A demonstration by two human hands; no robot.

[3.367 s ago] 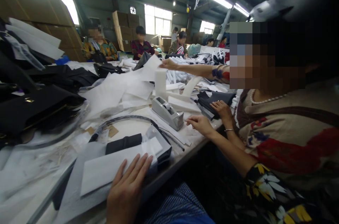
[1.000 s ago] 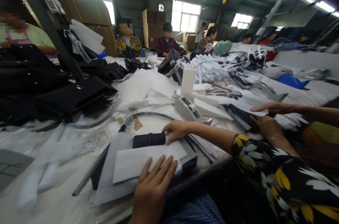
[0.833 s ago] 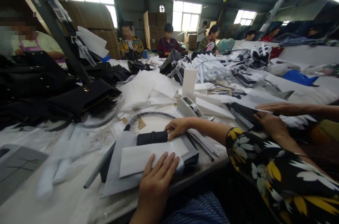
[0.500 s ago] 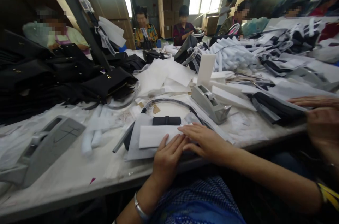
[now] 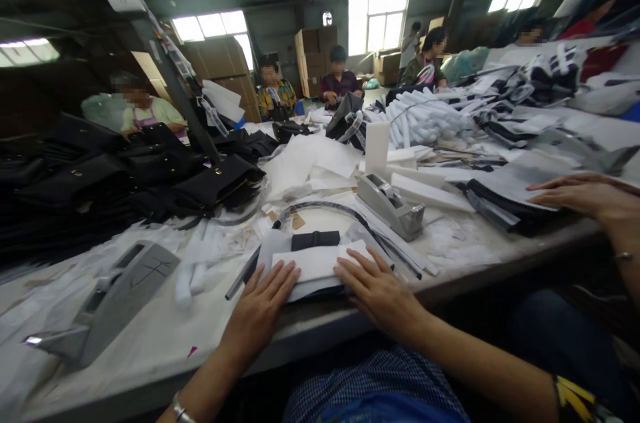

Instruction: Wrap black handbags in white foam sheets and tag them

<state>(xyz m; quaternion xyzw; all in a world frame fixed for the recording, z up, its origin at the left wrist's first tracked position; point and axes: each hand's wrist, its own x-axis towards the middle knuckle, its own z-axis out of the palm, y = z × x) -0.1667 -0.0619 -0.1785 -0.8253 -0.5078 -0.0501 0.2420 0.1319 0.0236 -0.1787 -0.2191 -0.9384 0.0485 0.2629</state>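
Note:
A white foam sheet [image 5: 313,263] lies near the table's front edge, over white paper and a dark bag that is mostly covered. My left hand [image 5: 267,293] rests flat on the sheet's left end, fingers stretched out. On its right end my right hand [image 5: 367,276] lies with spread fingers. Just behind the sheet shows a black strap piece [image 5: 315,239] with a band round its middle. A dark wrapped handle [image 5: 327,205] arches behind that, its wrapped ends reaching down on both sides.
Grey tape dispensers stand to the left [image 5: 115,296] and right [image 5: 393,206]. Black bags [image 5: 210,183] pile up at left, white foam tubes [image 5: 425,113] at back right. A co-worker's hand [image 5: 575,193] is on paper at far right. Other people sit across the table.
My left hand has moved left along the foam sheet, and my right hand has come onto its right end. The hands are now apart. The camera view has tilted up.

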